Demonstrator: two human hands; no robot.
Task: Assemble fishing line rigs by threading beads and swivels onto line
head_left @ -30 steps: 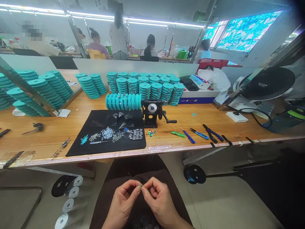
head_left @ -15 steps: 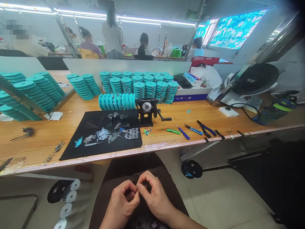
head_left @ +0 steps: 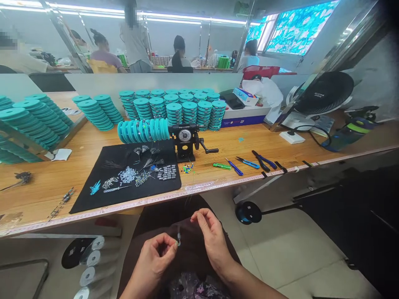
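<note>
Over the dark cloth on the lap, my left hand [head_left: 157, 255] pinches a small piece of tackle [head_left: 178, 236] with a grey part at its top. My right hand [head_left: 210, 234] is up and to the right of it, thumb and index finger pressed together; what they hold, if anything, is too small to make out. Beyond the hands, a black mat [head_left: 99, 182] carries small grey, clear and metal parts in heaps. A black hand-crank winder [head_left: 185, 143] bearing a row of teal spools [head_left: 143, 131] stands behind the mat.
Stacks of teal spools [head_left: 190, 112] line the back of the wooden table [head_left: 218, 182]. Blue-handled pliers [head_left: 264, 161], blue snips [head_left: 247, 162] and a green tube [head_left: 222, 166] lie near its front edge. A black fan [head_left: 324, 92] is at the right. Several people sit or stand beyond.
My hands have moved apart, the right one up and away to the right. The small piece now shows at my left fingertips. The camera view has shifted slightly.
</note>
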